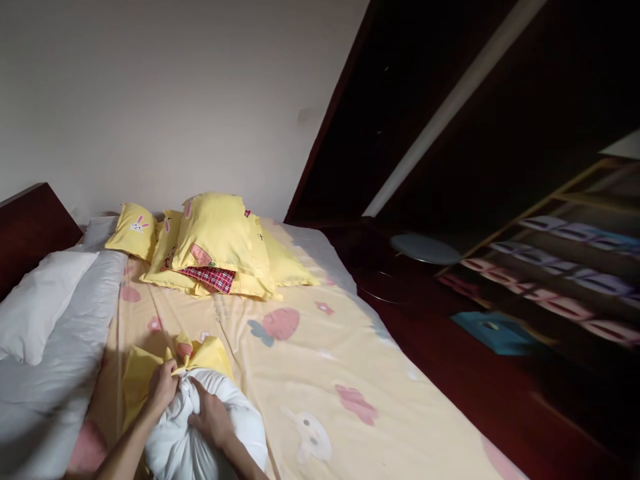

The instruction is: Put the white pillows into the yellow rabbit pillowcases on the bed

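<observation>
At the near end of the bed, a white pillow (245,417) lies bunched up, its far end gathered at the mouth of a yellow pillowcase (136,373). My left hand (163,387) is closed on the edge of the pillowcase, just left of the gathered part. Pressed into the white fabric, my right hand (213,415) grips the pillow with thumb and fingers, partly sunk in its folds. The pillowcase spreads flat beyond and left of the pillow; part of it is hidden under the pillow and my left forearm.
Yellow pillows (215,230) are piled by the wall, with a red plaid cloth (213,277) among them. A white pillow (45,300) lies on the left. The patterned bedsheet (310,347) covers the bed. On the right stand a round stool (425,248) and a shoe rack (545,293).
</observation>
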A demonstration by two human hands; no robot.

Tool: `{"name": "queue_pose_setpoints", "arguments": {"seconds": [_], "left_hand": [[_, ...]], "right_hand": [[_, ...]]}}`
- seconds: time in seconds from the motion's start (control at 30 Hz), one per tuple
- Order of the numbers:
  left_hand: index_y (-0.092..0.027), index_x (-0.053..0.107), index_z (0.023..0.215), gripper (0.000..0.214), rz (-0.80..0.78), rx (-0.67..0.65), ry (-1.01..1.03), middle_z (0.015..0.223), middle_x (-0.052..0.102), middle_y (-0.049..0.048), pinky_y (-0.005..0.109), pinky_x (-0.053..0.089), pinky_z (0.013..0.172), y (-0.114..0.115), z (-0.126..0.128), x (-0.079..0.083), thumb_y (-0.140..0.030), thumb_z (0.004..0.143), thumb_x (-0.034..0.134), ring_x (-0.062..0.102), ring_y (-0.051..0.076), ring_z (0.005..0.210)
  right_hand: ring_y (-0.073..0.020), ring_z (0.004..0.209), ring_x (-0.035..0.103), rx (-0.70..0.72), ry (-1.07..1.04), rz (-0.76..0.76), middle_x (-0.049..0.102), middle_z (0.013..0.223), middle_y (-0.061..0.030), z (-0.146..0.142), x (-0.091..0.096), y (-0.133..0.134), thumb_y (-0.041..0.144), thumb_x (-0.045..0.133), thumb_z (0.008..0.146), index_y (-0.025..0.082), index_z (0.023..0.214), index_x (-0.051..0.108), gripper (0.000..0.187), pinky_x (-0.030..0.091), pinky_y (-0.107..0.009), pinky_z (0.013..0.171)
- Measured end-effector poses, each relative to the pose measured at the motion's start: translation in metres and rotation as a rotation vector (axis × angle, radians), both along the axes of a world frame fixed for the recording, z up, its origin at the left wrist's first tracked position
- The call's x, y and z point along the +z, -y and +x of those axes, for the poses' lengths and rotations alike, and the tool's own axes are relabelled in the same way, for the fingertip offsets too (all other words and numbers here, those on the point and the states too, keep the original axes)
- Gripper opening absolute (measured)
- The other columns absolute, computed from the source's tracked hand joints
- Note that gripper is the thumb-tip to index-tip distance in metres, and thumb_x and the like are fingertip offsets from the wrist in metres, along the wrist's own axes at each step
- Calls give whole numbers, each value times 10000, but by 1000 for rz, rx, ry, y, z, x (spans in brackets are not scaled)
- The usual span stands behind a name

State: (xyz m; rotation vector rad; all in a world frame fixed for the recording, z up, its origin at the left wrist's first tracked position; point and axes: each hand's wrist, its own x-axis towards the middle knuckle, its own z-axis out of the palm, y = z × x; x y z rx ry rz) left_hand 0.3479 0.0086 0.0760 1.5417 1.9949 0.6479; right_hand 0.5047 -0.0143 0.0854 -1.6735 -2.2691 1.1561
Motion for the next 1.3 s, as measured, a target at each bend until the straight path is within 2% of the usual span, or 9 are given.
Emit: {"name": "queue_pose_setpoints", "arguments": {"seconds": [0.17, 0.33, 0.5, 0.6, 0.73, 0.87, 0.97, 1.1, 1.3], "left_hand": [[-217, 583, 799, 151, 106, 30, -37, 843, 697, 70, 288, 447, 773, 11, 17, 16, -183, 823, 438, 654, 209, 869], [-206, 656, 993, 282, 231, 143, -50, 1024, 728, 145, 343, 505, 862, 27, 20, 2, -270, 866, 413, 684, 264, 1007], [-186, 673, 1039, 361, 231, 216, -27, 1089, 733, 145, 364, 519, 920, 33, 0, -23, -248, 833, 382, 679, 257, 1048], [-171, 677, 1005, 381, 238, 215, 8, 1081, 738, 153, 395, 517, 930, 33, -9, -28, -256, 805, 364, 678, 272, 1047], [-179, 658, 952, 331, 263, 246, 131, 1023, 742, 137, 385, 522, 901, 31, -4, -26, -338, 783, 422, 690, 269, 979], [-207, 586, 845, 224, 283, 263, 179, 906, 728, 112, 368, 522, 837, 26, 3, -16, -366, 810, 432, 682, 248, 865], [-217, 548, 832, 241, 286, 276, 113, 881, 707, 127, 374, 513, 805, 27, 6, -12, -400, 856, 393, 670, 256, 841], [-214, 586, 938, 291, 293, 242, -42, 968, 712, 161, 358, 514, 815, 38, 10, -27, -392, 898, 361, 685, 266, 914], [-211, 669, 877, 295, 558, 63, -378, 795, 708, 96, 311, 513, 703, 43, -11, -40, -348, 935, 414, 680, 225, 774]], "right_hand": [[-311, 1050, 685, 39, 44, 47, 723, 1125, -190, -18, 5, -14, 131, 542, 672, 114, 1458, 412, 797, 499, -385, 866], [-301, 1140, 630, 59, -21, 167, 660, 1265, -176, -27, 8, -6, 270, 553, 786, 129, 1441, 435, 680, 450, -399, 980], [-405, 1418, 334, 145, -37, 411, 316, 1582, -164, 13, 10, 22, 489, 583, 819, 232, 1536, 296, 814, 271, -580, 1124], [-399, 1486, 159, 35, -15, 533, 189, 1630, -112, 51, 3, 39, 530, 467, 901, 311, 1551, 228, 726, 180, -636, 1134], [-401, 1447, 282, 183, -50, 388, 307, 1592, -121, 66, -9, 50, 542, 437, 915, 335, 1536, 269, 675, 274, -607, 1097], [-435, 1347, 402, 336, -88, 287, 378, 1546, -189, 29, -13, 41, 565, 529, 836, 224, 1522, 330, 791, 280, -602, 1084], [-424, 1300, 426, 326, -81, 311, 481, 1455, -219, -6, -16, 28, 491, 549, 819, 151, 1399, 507, 673, 253, -584, 1098], [-402, 1154, 517, 281, -67, 338, 611, 1261, -218, -40, -23, 7, 410, 531, 835, 154, 1309, 580, 540, 339, -580, 1008], [-350, 1244, 499, 135, -115, 397, 539, 1408, -162, -31, -28, -9, 369, 488, 893, 221, 1437, 459, 565, 332, -521, 1056]]}}
